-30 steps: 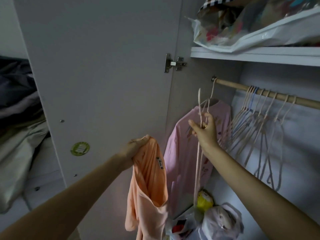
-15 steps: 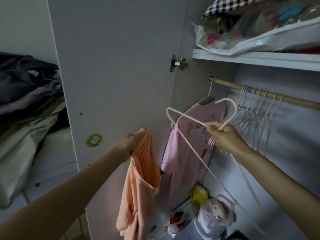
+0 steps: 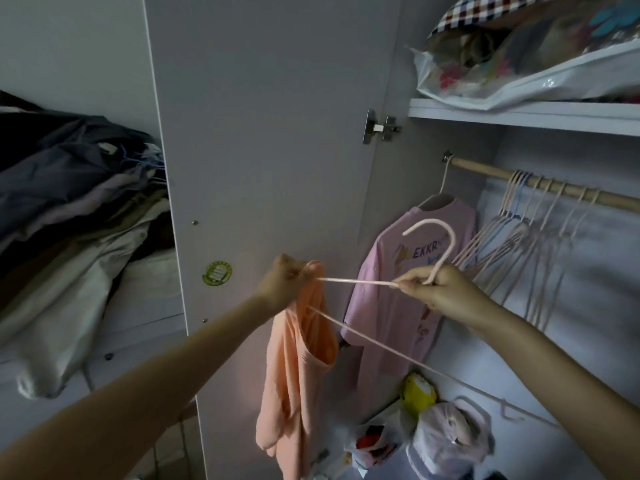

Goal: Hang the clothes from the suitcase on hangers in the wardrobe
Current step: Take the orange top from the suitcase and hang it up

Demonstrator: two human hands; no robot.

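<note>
One pink shirt [image 3: 408, 271] already hangs on the rail [image 3: 540, 188], while the left hand [image 3: 284, 282] grips the peach top [image 3: 298, 368] and the right hand [image 3: 440, 292] pinches a hanger [image 3: 433, 251] entering its neck, hanging not yet done.

Two shirts [image 3: 298, 358], one held hanger [image 3: 429, 251]

The soft, matt peach cloth garment [image 3: 298, 368] hangs in limp folds. At its three o'clock, the thin pale pink hanger [image 3: 429, 251] looks smooth and coated. The round wooden rail [image 3: 540, 188], at one o'clock, shows a dull, bare finish. The grey wardrobe door [image 3: 263, 133] is smooth and matt; its metal hinge [image 3: 379, 128] gleams. The plastic bag on the shelf [image 3: 519, 77] is glossy.
</note>
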